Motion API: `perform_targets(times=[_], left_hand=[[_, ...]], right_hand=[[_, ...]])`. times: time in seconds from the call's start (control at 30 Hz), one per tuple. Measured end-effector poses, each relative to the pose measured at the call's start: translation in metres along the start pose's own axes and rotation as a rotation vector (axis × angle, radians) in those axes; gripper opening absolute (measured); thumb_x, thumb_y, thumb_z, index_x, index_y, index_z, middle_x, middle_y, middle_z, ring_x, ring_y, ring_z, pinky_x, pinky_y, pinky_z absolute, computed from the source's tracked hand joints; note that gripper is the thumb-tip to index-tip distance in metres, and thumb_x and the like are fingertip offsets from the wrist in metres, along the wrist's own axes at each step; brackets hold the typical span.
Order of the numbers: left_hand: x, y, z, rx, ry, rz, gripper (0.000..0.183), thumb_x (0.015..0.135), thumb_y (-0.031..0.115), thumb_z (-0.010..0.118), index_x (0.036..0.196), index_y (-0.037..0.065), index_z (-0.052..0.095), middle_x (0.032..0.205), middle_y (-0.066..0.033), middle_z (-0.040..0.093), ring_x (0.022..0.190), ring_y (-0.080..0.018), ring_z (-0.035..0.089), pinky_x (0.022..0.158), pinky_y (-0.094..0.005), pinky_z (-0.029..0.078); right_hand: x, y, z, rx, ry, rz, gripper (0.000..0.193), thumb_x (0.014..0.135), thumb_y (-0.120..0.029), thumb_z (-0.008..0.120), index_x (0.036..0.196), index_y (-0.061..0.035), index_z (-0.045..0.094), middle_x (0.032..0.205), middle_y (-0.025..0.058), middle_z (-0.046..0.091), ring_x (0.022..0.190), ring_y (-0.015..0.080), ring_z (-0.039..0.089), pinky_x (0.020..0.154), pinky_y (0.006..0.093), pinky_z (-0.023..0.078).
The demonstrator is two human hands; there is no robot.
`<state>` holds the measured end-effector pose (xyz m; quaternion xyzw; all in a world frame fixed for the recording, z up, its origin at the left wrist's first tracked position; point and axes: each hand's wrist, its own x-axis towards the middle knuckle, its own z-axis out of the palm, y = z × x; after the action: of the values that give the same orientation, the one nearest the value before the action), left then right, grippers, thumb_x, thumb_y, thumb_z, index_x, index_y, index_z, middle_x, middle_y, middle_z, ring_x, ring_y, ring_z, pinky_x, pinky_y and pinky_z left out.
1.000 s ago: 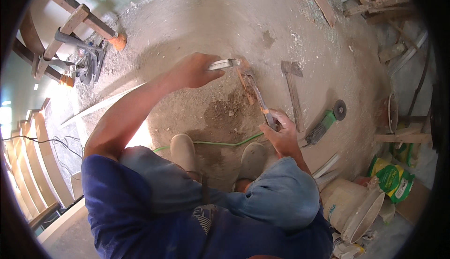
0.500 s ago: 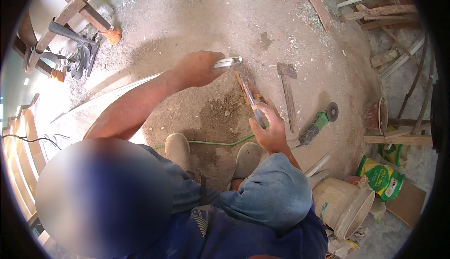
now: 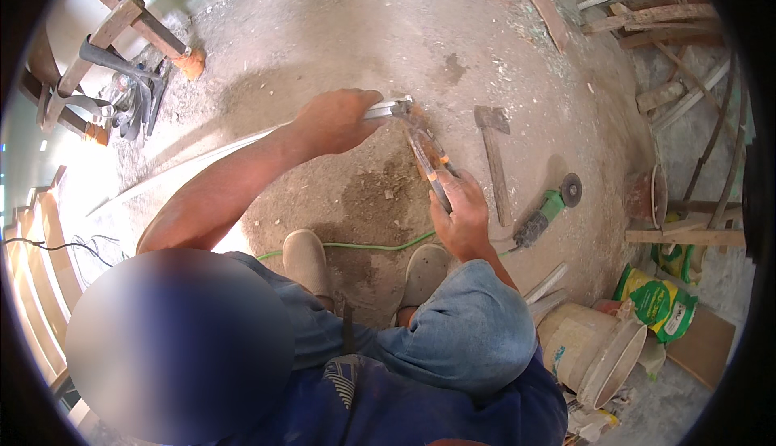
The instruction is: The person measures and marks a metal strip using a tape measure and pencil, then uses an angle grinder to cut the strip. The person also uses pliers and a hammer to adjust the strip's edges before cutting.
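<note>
My left hand (image 3: 343, 121) is closed around a long, pale metal channel strip (image 3: 380, 111), close to its end. The rest of the strip runs back beneath my left forearm toward the left. With my right hand (image 3: 465, 216) I grip the handles of tin snips (image 3: 426, 159), grey with orange bands. Their jaws are at the strip's end, just beyond my left hand; I cannot tell how far they have closed on the metal. A hatchet (image 3: 495, 163) with a wooden handle lies on the ground to the right of my right hand.
A green angle grinder (image 3: 550, 210) lies right of the hatchet. Its green cord (image 3: 376, 247) crosses by my shoes. A dirty white bucket (image 3: 594, 357) lies tipped at lower right, near a green-yellow bag (image 3: 659, 305). Wood scraps (image 3: 667, 18) lie far right; a wooden trestle (image 3: 121, 22) stands far left.
My right fingers, spread before, have closed round the snips' handles, drawing them closer together. The strip's end and my left hand have shifted only slightly left.
</note>
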<state>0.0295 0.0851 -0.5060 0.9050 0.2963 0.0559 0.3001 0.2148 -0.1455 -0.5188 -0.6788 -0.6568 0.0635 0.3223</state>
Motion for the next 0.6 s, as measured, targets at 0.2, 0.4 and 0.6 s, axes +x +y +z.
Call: perform_targets(times=[0.2, 0.4, 0.6], left_hand=[[-0.004, 0.002, 0.004, 0.012, -0.014, 0.012, 0.024, 0.097, 0.029, 0.063, 0.111, 0.009, 0.063, 0.087, -0.0177, 0.069, 0.085, -0.0385, 0.067, 0.076, -0.0498, 0.051], [-0.010, 0.006, -0.002, -0.008, -0.097, 0.023, 0.030, 0.098, 0.031, 0.063, 0.117, 0.009, 0.063, 0.087, -0.0175, 0.069, 0.080, -0.0350, 0.068, 0.073, -0.0470, 0.052], [-0.013, 0.025, -0.034, -0.258, -0.460, -0.220, 0.034, 0.096, 0.034, 0.072, 0.114, 0.005, 0.065, 0.084, -0.0070, 0.071, 0.072, -0.0165, 0.065, 0.065, -0.0339, 0.052]], right_hand=[[-0.015, 0.009, 0.004, 0.315, -0.112, 0.245, 0.042, 0.081, 0.001, 0.075, 0.122, -0.0005, 0.065, 0.109, 0.0176, 0.067, 0.103, 0.0337, 0.067, 0.087, 0.0406, 0.054], [-0.014, 0.006, -0.014, 0.257, -0.064, 0.209, 0.041, 0.082, 0.000, 0.070, 0.123, -0.0021, 0.065, 0.118, 0.0205, 0.066, 0.125, 0.0346, 0.057, 0.102, 0.0435, 0.047], [-0.013, 0.035, -0.043, 0.158, -0.103, 0.136, 0.038, 0.078, -0.001, 0.070, 0.115, -0.0032, 0.066, 0.132, 0.0194, 0.065, 0.139, 0.0459, 0.043, 0.114, 0.0541, 0.032]])
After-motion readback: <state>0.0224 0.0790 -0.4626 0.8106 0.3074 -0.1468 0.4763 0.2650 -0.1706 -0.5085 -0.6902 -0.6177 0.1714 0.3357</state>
